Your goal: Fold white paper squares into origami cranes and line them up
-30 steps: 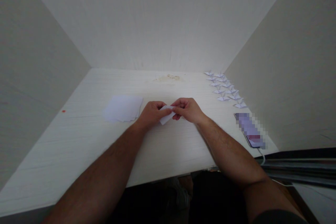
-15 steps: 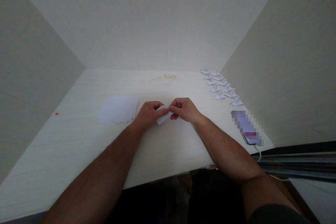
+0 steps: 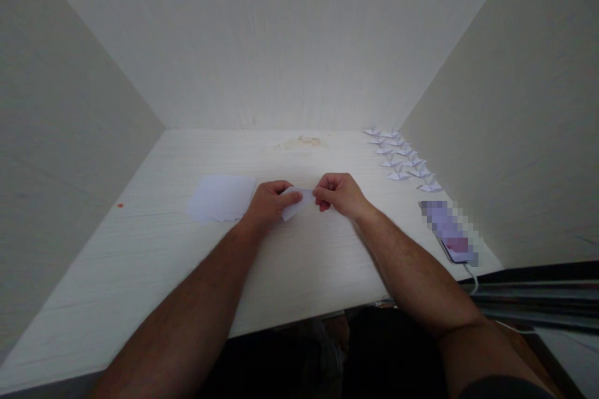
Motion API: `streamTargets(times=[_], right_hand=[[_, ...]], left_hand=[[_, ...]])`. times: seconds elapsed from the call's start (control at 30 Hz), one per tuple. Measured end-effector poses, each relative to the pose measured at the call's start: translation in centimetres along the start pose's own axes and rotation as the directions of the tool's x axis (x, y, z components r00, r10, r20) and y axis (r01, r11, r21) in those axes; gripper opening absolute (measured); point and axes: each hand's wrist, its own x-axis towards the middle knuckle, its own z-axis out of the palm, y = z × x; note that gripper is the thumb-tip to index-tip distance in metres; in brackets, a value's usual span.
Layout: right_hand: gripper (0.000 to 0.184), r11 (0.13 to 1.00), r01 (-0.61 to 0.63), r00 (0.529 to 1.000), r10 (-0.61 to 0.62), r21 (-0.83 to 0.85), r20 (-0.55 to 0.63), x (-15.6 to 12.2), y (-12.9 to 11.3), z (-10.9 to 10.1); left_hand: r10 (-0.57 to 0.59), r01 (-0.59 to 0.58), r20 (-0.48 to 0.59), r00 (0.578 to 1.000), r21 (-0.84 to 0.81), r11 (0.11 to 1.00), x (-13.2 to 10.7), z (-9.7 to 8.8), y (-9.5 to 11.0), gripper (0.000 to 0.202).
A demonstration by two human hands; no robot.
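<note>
Head view shows a small folded piece of white paper between the two hands, near the middle of the pale surface, where it seems to be held just above the top. The left hand is closed to a pinch, its thumb lying across the paper and its fingers mostly hidden behind. The right hand is also nearly closed, thumb and forefinger gripping the narrow right end, the other fingers curled in. A stack of white sheets lies just beside the left hand; rows of small winged paper figures stand beyond the right hand, with a phone, its screen blurred out, nearer the person.

To handle this well, the left thumb should press flat and steady, so the layers do not slip, while the right fingertips work the tip with light pressure. Lining up the edges before pressing a crease hard would help keep it sharp; too strong a pull could tear or wrinkle the thin end.
</note>
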Motion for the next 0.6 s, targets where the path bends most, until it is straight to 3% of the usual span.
streamTargets(times=[0.3, 0.47, 0.6], right_hand=[[0.021, 0.999, -0.029, 0.999, 0.031, -0.042, 0.042, -0.09, -0.09, -0.35], [0.015, 0.99, 0.073, 0.992, -0.06, -0.121, 0.108, 0.02, 0.37, -0.28], [0.013, 0.974, 0.074, 0.994, -0.054, -0.216, 0.095, -0.1, 0.58, 0.13]], left_hand=[[-0.001, -0.001, 0.032, 0.999, 0.072, 0.997, -0.19, -0.14, 0.29, 0.027], [0.026, -0.04, 0.12, 0.992, 0.122, 0.992, -0.2, -0.19, 0.1, 0.025], [0.039, -0.073, 0.181, 0.983, 0.18, 0.981, -0.3, -0.09, 0.23, 0.022]])
